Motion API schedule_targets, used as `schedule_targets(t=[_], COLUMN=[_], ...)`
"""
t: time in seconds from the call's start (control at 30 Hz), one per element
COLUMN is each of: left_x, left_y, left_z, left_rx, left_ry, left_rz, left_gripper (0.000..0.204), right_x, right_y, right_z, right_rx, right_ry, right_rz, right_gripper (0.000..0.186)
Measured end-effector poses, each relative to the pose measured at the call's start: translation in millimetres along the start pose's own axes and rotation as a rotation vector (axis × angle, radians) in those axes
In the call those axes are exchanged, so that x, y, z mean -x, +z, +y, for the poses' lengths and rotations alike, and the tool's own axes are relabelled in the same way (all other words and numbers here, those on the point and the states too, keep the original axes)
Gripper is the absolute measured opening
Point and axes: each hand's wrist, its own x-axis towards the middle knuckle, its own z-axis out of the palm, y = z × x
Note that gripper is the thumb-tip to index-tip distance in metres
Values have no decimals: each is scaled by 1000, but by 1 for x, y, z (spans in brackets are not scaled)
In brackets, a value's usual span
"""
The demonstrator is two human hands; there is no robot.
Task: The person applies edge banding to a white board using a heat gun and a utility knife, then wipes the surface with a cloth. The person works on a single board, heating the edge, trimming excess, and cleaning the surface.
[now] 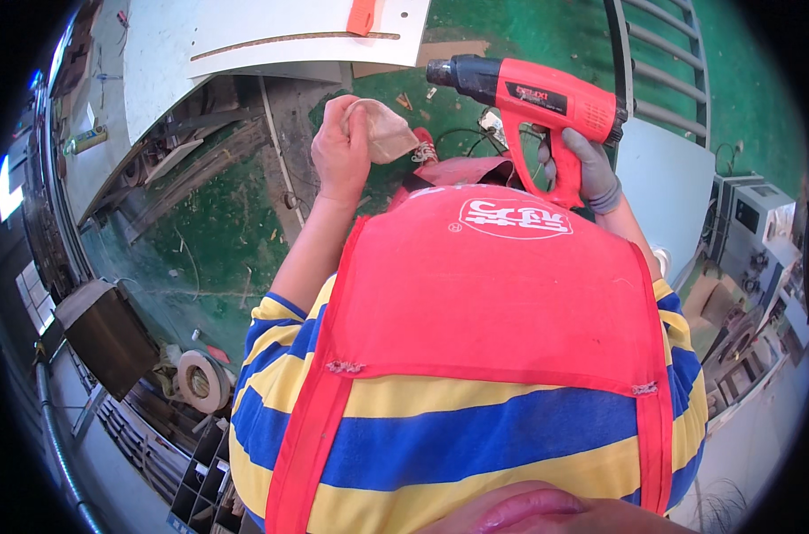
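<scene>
My right hand (591, 171), in a grey glove, is wrapped round the handle of a red and black heat gun (555, 93). The gun is held up on the right, its dark nozzle pointing left toward the white panel's near corner. On the left, my bare left hand (340, 151) is raised and closed on a folded beige cloth (385, 132), pinched between thumb and fingers. The cloth hangs to the right of that hand, apart from the nozzle. The fingers at the gun's trigger are partly hidden by the handle.
A white panel (315, 20) with a long slot lies ahead, an orange tool (362, 16) on it. A roller conveyor (667, 67) stands far right, beside a pale panel (658, 165) and a grey machine (760, 214). Scraps litter the green floor; a tape roll (188, 372) sits lower left.
</scene>
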Motion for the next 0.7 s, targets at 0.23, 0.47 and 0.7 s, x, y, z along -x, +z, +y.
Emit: schedule_targets(t=[0.23,0.47,0.7], left_x=[2,6,5], left_y=[10,14,11], left_z=[3,4,4], left_rx=[-128,-256,-275], left_ry=[66,94,264], left_rz=[-34,-51,-44], left_gripper=[19,16,14], right_x=[-1,-5,-6], right_y=[-5,-10,-13], right_z=[5,7,11], right_rx=[-70,-79,-71], right_ry=[22,6,16], right_rz=[9,-42,-40], right_gripper=[37,37,37])
